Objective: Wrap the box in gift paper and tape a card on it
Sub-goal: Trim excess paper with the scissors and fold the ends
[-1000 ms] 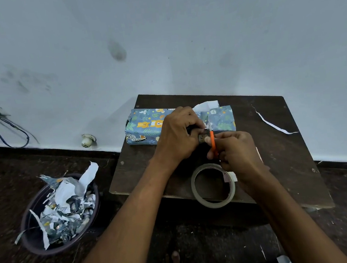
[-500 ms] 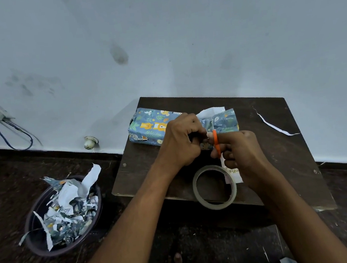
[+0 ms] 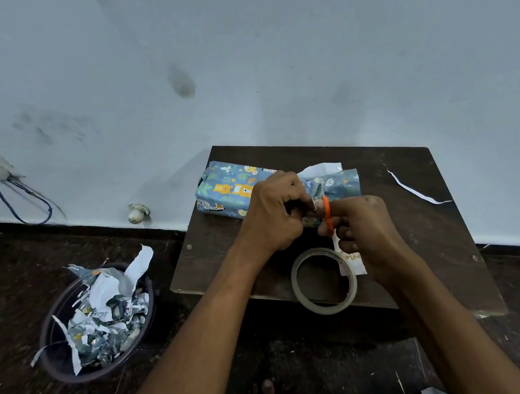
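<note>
Two hands work mid-frame: my left hand (image 3: 273,217) pinches a paper scrap (image 3: 310,221), my right hand (image 3: 361,228) grips orange scissors (image 3: 327,215), the box (image 3: 229,191) lying crosswise just behind.

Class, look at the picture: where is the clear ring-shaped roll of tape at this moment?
In the head view, the clear ring-shaped roll of tape lies at the near edge of the dark wooden table, just below the right hand and beside the white card.

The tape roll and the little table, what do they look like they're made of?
Tape roll: probably clear plastic film, glossy, since the dark table shows through its ring. Table: likely wood or laminated board, matte dark brown, with a pale chipped front edge.
</note>
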Tool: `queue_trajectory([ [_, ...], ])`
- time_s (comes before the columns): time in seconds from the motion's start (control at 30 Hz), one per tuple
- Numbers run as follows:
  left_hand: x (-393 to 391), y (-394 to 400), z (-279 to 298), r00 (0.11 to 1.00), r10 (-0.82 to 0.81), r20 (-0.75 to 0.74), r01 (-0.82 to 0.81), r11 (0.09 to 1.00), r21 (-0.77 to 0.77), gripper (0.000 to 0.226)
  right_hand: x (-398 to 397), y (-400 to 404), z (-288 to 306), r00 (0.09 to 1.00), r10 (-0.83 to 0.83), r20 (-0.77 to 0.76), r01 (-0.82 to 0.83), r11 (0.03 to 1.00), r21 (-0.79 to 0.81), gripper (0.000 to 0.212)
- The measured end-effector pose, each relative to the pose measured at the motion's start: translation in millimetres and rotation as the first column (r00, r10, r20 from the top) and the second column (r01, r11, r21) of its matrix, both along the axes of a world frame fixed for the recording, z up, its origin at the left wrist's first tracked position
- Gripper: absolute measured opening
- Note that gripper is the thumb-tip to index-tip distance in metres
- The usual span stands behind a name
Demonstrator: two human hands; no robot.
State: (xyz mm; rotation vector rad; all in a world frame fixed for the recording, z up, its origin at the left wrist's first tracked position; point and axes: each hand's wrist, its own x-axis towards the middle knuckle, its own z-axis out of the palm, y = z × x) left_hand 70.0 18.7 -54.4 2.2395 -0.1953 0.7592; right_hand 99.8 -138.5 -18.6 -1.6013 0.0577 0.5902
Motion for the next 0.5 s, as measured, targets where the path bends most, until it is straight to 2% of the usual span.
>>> queue_trajectory([
  [0.17, -4, -4, -2, 1.000, -0.020, -0.014, 0.020, 1.000, 0.024, 0.030, 6, -1, 0, 1.000, 0.007, -0.031, -0.007, 1.000, -0.005, 0.015],
  [0.4, -4, 0, 0, 0.999, -0.024, -0.035, 0.026, 0.998, 0.059, 0.028, 5, -5, 1, 1.000, 0.012, 0.013, -0.012, 1.000, -0.024, 0.019],
  [0.5, -5, 4, 13, 0.999, 0.011, -0.030, -0.012, 1.000, -0.010, 0.020, 3, -6, 1, 1.000, 0.019, 0.016, -0.018, 0.999, -0.026, 0.022],
])
